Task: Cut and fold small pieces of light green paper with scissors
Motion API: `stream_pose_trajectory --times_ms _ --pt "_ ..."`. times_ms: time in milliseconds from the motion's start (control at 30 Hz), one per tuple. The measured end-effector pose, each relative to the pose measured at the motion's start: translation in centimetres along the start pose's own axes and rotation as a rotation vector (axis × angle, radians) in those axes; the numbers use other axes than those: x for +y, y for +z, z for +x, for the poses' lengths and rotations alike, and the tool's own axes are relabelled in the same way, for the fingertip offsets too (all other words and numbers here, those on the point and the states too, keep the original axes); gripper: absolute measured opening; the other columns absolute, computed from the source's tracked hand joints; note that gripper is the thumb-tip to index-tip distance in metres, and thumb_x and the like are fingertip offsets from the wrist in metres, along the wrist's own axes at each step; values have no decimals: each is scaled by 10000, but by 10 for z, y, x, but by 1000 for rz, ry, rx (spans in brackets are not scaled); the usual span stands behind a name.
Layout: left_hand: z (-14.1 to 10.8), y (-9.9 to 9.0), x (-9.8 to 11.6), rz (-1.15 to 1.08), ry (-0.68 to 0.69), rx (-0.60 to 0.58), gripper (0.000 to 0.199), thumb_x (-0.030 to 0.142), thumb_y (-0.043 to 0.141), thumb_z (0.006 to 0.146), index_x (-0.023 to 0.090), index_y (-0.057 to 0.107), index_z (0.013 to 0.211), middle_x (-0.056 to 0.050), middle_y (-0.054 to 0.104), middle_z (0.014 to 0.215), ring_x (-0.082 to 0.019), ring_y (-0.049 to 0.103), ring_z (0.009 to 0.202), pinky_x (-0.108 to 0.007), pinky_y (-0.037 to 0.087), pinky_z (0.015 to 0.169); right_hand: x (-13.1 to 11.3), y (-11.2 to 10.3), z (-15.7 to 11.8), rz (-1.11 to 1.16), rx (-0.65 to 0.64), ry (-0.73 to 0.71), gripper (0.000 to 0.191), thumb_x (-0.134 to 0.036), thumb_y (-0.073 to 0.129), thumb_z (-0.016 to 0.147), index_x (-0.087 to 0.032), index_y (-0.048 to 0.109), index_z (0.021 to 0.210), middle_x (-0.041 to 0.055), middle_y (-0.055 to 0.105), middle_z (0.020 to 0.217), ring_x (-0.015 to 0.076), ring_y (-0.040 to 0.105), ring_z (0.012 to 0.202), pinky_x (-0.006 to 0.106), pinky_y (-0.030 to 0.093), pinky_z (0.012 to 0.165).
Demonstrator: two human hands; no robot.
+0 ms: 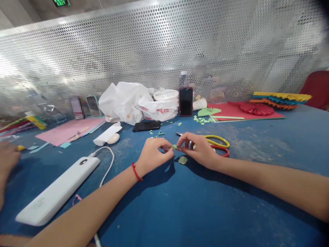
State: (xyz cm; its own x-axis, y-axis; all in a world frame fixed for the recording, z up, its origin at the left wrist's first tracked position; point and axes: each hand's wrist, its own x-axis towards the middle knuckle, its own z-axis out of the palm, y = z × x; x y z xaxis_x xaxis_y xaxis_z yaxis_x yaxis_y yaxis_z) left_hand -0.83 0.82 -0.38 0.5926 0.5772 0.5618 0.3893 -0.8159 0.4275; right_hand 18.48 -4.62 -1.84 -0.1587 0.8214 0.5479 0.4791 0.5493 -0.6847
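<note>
A small piece of green paper [174, 146] is pinched between the fingertips of both hands, just above the blue table. My left hand [156, 152], with a red cord on its wrist, closes on its left side. From the right, my right hand [199, 149] grips the same piece with thumb and fingers. Below the hands, a second rounded green paper piece [182, 160] lies flat. Partly hidden behind my right hand are scissors [218, 140] with one yellow and one red handle loop; their tip points left.
A white power strip [60, 188] with a cable lies left of my arm. Behind my hands are a black phone [146, 126], white plastic bags [125, 101] and green scraps [203, 120]. Red paper [223, 110] lies back right. A co-worker's hand [9, 156] is at far left.
</note>
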Motion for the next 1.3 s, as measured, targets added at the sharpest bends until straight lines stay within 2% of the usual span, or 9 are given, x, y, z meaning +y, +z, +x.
stream_pose_trajectory --times_ms 100,567,900,1033,1300 --pt "0 0 -1 -16 -10 32 105 129 607 704 160 683 639 13 686 584 -104 609 533 -200 456 572 1 0 0 9 16 9 77 -204 713 824 -183 639 834 -24 658 746 94 545 596 211 426 579" --pt "1 -1 3 2 -11 -6 114 151 598 704 152 674 619 -3 697 596 -119 631 551 -206 464 568 0 1 -1 -61 22 -36 42 -179 701 832 -186 662 844 -22 676 735 98 570 596 210 421 590" --pt "-1 -3 4 164 100 -35 114 180 586 742 157 647 649 -2 670 623 -121 608 576 -231 440 598 5 3 -2 -77 45 -43 54 -210 702 827 -191 652 827 -12 675 719 111 598 593 212 422 567" --pt "-2 -3 5 222 114 -83 121 197 586 754 157 648 658 -7 669 627 -125 606 579 -235 427 591 5 3 -2 -98 42 -53 69 -205 713 817 -194 645 812 -17 680 716 110 602 597 212 421 572" --pt "-1 -5 5 224 171 -108 126 210 576 782 164 651 692 -5 659 644 -124 604 605 -232 428 608 2 2 -3 -91 37 -54 57 -186 703 807 -197 656 837 -4 704 761 120 629 617 217 445 583"
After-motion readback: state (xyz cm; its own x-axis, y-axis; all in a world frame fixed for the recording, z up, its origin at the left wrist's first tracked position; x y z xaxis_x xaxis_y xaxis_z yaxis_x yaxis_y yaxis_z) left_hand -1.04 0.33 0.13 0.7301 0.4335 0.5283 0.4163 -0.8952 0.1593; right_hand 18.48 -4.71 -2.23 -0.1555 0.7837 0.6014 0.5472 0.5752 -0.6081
